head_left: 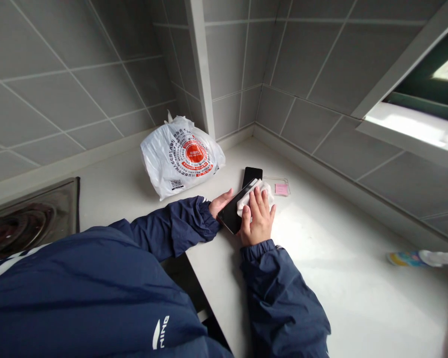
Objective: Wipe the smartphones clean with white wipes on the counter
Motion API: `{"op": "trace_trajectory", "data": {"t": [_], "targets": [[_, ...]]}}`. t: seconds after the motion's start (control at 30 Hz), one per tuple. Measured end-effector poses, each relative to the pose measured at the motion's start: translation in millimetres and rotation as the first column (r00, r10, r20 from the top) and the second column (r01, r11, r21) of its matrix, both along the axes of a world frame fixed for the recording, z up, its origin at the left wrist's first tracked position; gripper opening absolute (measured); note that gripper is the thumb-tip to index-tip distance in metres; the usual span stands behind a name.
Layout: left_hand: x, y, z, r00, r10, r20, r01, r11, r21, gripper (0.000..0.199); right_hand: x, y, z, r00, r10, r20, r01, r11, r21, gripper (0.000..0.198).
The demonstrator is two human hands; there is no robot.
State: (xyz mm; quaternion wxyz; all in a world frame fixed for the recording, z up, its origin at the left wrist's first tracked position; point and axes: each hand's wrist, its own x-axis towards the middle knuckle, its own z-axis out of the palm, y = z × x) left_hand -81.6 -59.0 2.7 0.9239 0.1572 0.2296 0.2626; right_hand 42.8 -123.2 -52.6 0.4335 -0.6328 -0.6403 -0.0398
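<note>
My left hand (pixel 219 203) holds a black smartphone (pixel 229 215) from its left side and underneath, tilted above the counter. On its screen lies a crumpled white tissue or cloth (pixel 242 203). My right hand (pixel 259 219) presses this down, its fingers stretched over it. Much of the phone's right side is hidden under the cloth and the hand. Just behind, a second black smartphone (pixel 252 174) rests on the counter, partly covered by the first. To its right is a clear phone case (pixel 288 181) with a pink slip (pixel 281 189) in it.
A white plastic bag (pixel 160 154) with red and black print stands on the pale counter (pixel 306 283) at the back left. A gas stove (pixel 33 219) is at the far left. A bottle (pixel 414 258) lies on the right. Grey tiled walls and a window (pixel 433 99) border the counter.
</note>
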Motion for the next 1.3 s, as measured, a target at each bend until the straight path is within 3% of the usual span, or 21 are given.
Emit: {"op": "trace_trajectory", "data": {"t": [0.2, 0.37, 0.47, 0.73, 0.9, 1.07, 1.2, 1.3], "targets": [[2, -2, 7.2, 1.000, 0.027, -0.006, -0.027, 1.000, 0.011, 0.074, -4, -4, 5, 0.997, 0.080, 0.004, -0.080, 0.997, 0.002, 0.044], [-6, 0, -6.5, 0.996, -0.056, 0.076, 0.059, 0.998, -0.029, 0.064, -9, -10, 19, 0.946, 0.314, 0.077, -0.320, 0.944, 0.076, 0.036], [-10, -1, -13.0, 0.988, -0.122, 0.093, 0.126, 0.991, -0.036, 0.066, -14, -12, 25, 0.923, 0.373, 0.093, -0.381, 0.920, 0.095, 0.036], [-3, 0, -16.3, 1.000, -0.013, -0.005, 0.013, 1.000, 0.022, 0.065, -10, -8, 23, 0.980, 0.178, 0.089, -0.183, 0.982, 0.051, 0.042], [-6, 2, -17.0, 0.990, -0.112, -0.089, 0.116, 0.992, 0.041, 0.063, 2, -2, 16, 0.999, 0.024, 0.049, -0.025, 1.000, 0.003, 0.047], [-14, 4, -17.5, 0.945, -0.269, -0.184, 0.280, 0.959, 0.038, 0.063, 9, 1, 6, 1.000, 0.000, 0.012, 0.000, 1.000, 0.011, 0.050], [-11, 3, -18.6, 0.967, -0.193, -0.169, 0.207, 0.976, 0.070, 0.060, 10, 0, 2, 1.000, -0.003, 0.011, 0.003, 1.000, 0.017, 0.049], [-7, 2, -18.0, 0.983, -0.129, -0.129, 0.139, 0.988, 0.068, 0.060, 9, -2, 5, 0.997, 0.065, 0.037, -0.066, 0.997, 0.043, 0.044]]}}
